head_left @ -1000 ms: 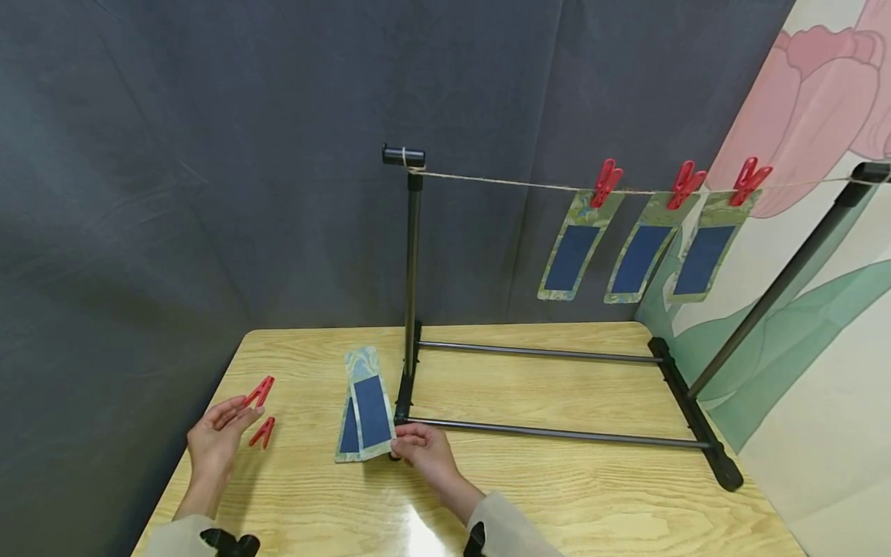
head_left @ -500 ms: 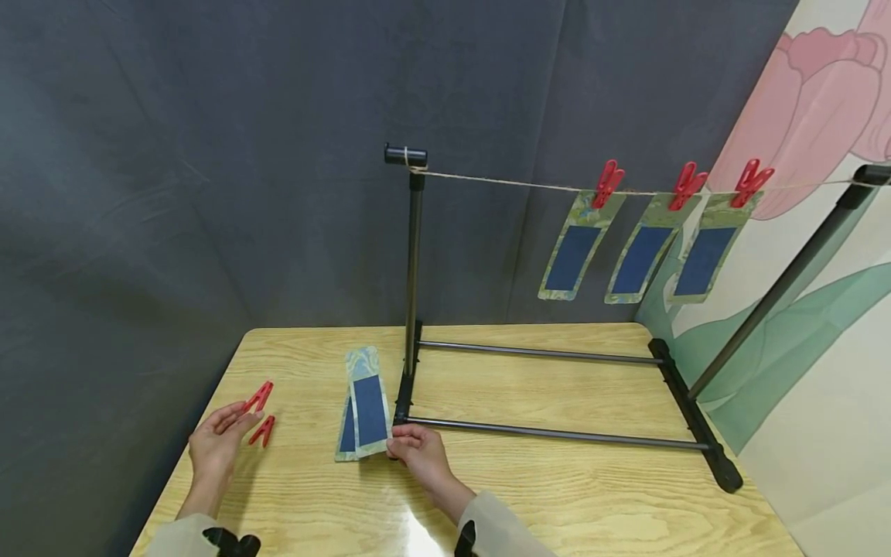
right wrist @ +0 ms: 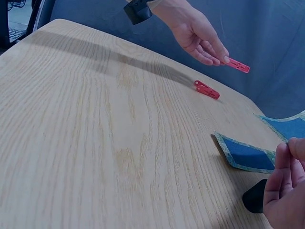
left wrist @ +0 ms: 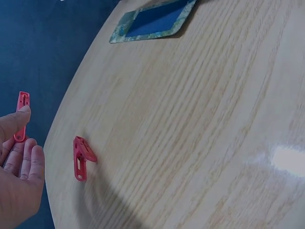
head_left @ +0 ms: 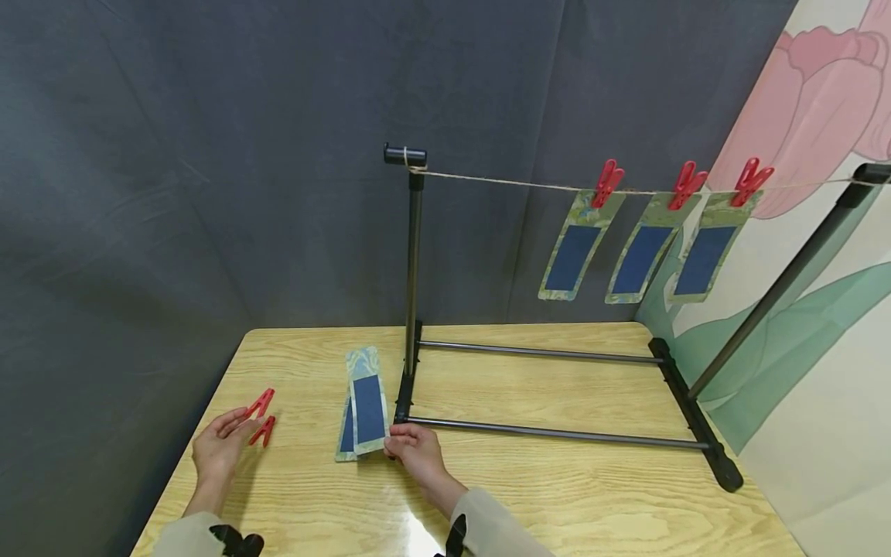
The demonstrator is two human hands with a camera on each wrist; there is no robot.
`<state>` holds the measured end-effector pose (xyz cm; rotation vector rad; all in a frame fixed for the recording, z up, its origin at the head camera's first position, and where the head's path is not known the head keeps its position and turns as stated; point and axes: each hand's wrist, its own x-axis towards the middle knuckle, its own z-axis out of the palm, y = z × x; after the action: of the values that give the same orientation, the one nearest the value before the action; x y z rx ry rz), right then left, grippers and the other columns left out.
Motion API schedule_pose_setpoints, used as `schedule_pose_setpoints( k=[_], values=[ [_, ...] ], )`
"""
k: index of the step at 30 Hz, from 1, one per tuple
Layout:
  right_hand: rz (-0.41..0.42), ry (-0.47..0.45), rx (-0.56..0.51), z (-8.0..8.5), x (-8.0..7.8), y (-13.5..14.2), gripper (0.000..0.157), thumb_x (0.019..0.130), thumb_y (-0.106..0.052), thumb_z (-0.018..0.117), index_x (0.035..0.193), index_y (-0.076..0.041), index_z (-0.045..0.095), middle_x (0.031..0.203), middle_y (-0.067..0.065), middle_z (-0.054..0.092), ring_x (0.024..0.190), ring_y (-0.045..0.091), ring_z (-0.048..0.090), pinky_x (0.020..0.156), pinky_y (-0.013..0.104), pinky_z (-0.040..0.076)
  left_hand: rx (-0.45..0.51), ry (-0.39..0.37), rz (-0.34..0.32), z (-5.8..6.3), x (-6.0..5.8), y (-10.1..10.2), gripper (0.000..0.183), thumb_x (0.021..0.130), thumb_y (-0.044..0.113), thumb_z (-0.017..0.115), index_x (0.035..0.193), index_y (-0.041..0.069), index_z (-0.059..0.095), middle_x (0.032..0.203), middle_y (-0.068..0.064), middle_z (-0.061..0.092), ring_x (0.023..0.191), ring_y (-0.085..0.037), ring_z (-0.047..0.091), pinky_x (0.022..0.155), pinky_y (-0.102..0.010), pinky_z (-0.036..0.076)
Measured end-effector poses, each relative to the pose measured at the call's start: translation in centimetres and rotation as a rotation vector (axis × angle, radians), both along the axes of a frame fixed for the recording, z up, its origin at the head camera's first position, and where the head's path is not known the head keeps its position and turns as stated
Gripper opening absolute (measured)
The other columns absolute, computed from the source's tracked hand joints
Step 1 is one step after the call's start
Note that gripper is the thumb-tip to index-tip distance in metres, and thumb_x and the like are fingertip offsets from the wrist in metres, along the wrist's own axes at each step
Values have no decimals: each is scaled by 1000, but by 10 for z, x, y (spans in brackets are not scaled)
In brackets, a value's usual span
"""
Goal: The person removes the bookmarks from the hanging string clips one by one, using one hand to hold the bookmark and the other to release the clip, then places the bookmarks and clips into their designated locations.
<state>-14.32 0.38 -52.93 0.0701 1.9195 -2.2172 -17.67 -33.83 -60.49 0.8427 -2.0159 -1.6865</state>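
Note:
Between thumb and fingers, my left hand [head_left: 217, 452] pinches a red clothespin [head_left: 261, 401], raised off the table in the right wrist view. A second red clothespin [left wrist: 81, 160] lies on the wood close by. My right hand [head_left: 421, 460] pinches the lower right corner of a blue rectangular strip with a green patterned border [head_left: 369, 406]. This strip is lifted over a matching strip [right wrist: 247, 155], which lies flat on the table and is partly hidden beneath it.
A black stand [head_left: 412, 271] carries a string [head_left: 501, 181] across its top. Three matching strips [head_left: 574, 255] hang there from red clothespins [head_left: 609, 183]. Its lower bars [head_left: 557, 435] sit just right of my right hand. A dark curtain [head_left: 278, 155] backs the wooden table [head_left: 557, 503].
My left hand has lowered slightly with its clothespin, toward the one on the table. My right hand has shifted a little left, bringing the strip's lower edge with it.

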Motion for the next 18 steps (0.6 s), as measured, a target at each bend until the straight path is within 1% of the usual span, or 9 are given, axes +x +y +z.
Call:
schedule_pose_setpoints(
  k=[1, 3, 4, 6, 8, 9, 12, 15, 18],
  values=[
    [-3, -2, 5, -3, -2, -1, 20, 87, 5, 66, 105, 14, 63, 81, 14, 69, 71, 20, 68, 62, 27, 47, -11, -7, -3, 2, 1, 1, 49, 69, 31, 89, 110, 15, 69, 88, 14, 66, 75, 1, 62, 60, -15, 50],
    [-10, -7, 9, -3, -2, -3, 20, 87, 5, 66, 106, 14, 63, 81, 15, 69, 71, 20, 68, 62, 27, 47, 1, -13, -16, 12, 7, 5, 45, 71, 27, 89, 108, 13, 69, 85, 14, 64, 72, 1, 62, 54, -16, 50],
    [-11, -7, 13, -3, -3, -4, 21, 87, 6, 65, 106, 15, 62, 82, 16, 69, 72, 22, 68, 62, 28, 47, 12, -20, -14, 19, 10, 9, 43, 72, 24, 88, 108, 12, 69, 84, 14, 63, 71, 2, 61, 54, -16, 50],
    [-17, -6, 10, -2, -4, -6, 22, 87, 7, 65, 106, 16, 62, 81, 15, 69, 72, 23, 68, 62, 29, 47, 42, -22, -20, 38, 18, 19, 42, 72, 15, 87, 109, 6, 68, 82, 11, 63, 69, 2, 60, 53, -17, 50],
    [-24, -8, 8, -3, -5, -8, 22, 87, 6, 66, 106, 16, 63, 80, 13, 69, 72, 23, 68, 61, 28, 46, 70, -37, -17, 54, 24, 28, 43, 72, 9, 86, 110, 1, 67, 81, 10, 63, 67, 1, 59, 55, -18, 51],
    [-28, -11, 4, -3, -6, -9, 22, 87, 6, 66, 106, 15, 63, 79, 12, 69, 72, 23, 68, 61, 28, 46, 67, -32, -19, 60, 27, 32, 44, 72, 8, 86, 110, -1, 67, 81, 9, 63, 67, 1, 59, 58, -18, 52],
    [-40, -19, -2, -5, -8, -13, 22, 86, 3, 68, 106, 12, 65, 78, 7, 69, 72, 21, 69, 62, 26, 47, 83, -49, -1, 68, 30, 38, 39, 72, 5, 85, 106, 0, 68, 77, 11, 61, 65, 2, 58, 59, -17, 52],
    [-52, -31, -14, -6, -10, -16, 21, 85, 3, 69, 105, 11, 66, 77, 5, 68, 71, 18, 68, 62, 25, 49, 93, -45, 9, 68, 30, 40, 39, 71, 1, 85, 106, -2, 67, 74, 11, 62, 65, 2, 58, 58, -19, 53],
    [-61, -41, -30, -7, -12, -20, 21, 85, 5, 69, 104, 11, 66, 78, 7, 69, 71, 17, 68, 65, 27, 52, 76, -65, 8, 65, 30, 40, 41, 73, 0, 82, 110, -4, 65, 75, 11, 61, 65, 2, 57, 58, -20, 53]
  ],
)
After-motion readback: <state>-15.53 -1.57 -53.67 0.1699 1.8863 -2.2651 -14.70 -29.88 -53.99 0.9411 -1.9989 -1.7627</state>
